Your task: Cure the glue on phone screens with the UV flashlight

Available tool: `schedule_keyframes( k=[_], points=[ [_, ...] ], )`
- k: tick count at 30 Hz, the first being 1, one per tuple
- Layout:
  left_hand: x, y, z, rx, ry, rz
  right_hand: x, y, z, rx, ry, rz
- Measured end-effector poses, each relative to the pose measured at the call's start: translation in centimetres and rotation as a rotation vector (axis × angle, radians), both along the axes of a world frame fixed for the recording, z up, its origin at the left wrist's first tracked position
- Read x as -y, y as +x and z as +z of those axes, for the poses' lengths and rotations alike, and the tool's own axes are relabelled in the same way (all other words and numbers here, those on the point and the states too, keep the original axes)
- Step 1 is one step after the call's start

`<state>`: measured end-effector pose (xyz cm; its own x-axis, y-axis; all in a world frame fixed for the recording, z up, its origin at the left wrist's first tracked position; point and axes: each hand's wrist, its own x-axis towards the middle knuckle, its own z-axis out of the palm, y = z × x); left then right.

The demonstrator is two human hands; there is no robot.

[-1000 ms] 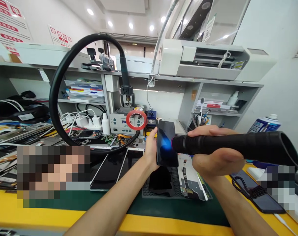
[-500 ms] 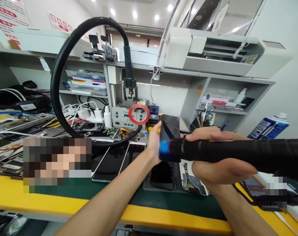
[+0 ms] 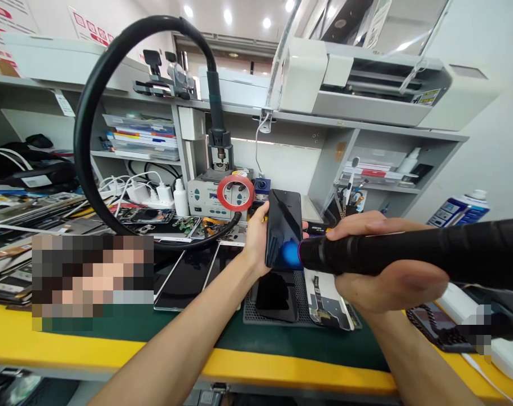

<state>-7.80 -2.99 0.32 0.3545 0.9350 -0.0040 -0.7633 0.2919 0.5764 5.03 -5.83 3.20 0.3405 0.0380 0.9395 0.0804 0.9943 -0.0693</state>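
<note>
My left hand (image 3: pixel 257 237) holds a dark smartphone (image 3: pixel 284 220) upright by its sides, screen facing me. In my right hand (image 3: pixel 387 276) lies a thick black flashlight (image 3: pixel 366 251), the fingers wrapped around its body. Its front end points left at the lower part of the phone, where a blue glow shows on the glass. Under the held phone, another black phone (image 3: pixel 276 296) lies on a perforated dark mat (image 3: pixel 250 316). Beside it on the mat is a detached screen panel (image 3: pixel 328 299) with its flex cable showing.
A hot-air station (image 3: pixel 201 197) with a looping black hose (image 3: pixel 84 113) and a red tape roll (image 3: pixel 222 194) stands behind my left hand. Tablets (image 3: pixel 182 282) lie left of the mat. A blue spray can (image 3: pixel 459 208) stands at right; loose phone parts (image 3: pixel 11 282) crowd the far left.
The phone has turned so more of its screen faces me. The flashlight's front end has shifted slightly right, and the blue spot shows rounder on the glass. Both hands keep their hold.
</note>
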Motion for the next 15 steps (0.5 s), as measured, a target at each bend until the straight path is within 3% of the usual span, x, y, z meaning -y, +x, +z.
schedule_keyframes(
  k=[9, 15],
  points=[
    [0.6, 0.9, -0.1, -0.01, -0.037, -0.031, -2.3, 0.5, 0.6, -0.089, 0.057, -0.191],
    [0.7, 1.1, -0.2, -0.057, -0.046, -0.162, -3.5, 1.5, 1.0, -0.094, 0.0, -0.262]
  ],
)
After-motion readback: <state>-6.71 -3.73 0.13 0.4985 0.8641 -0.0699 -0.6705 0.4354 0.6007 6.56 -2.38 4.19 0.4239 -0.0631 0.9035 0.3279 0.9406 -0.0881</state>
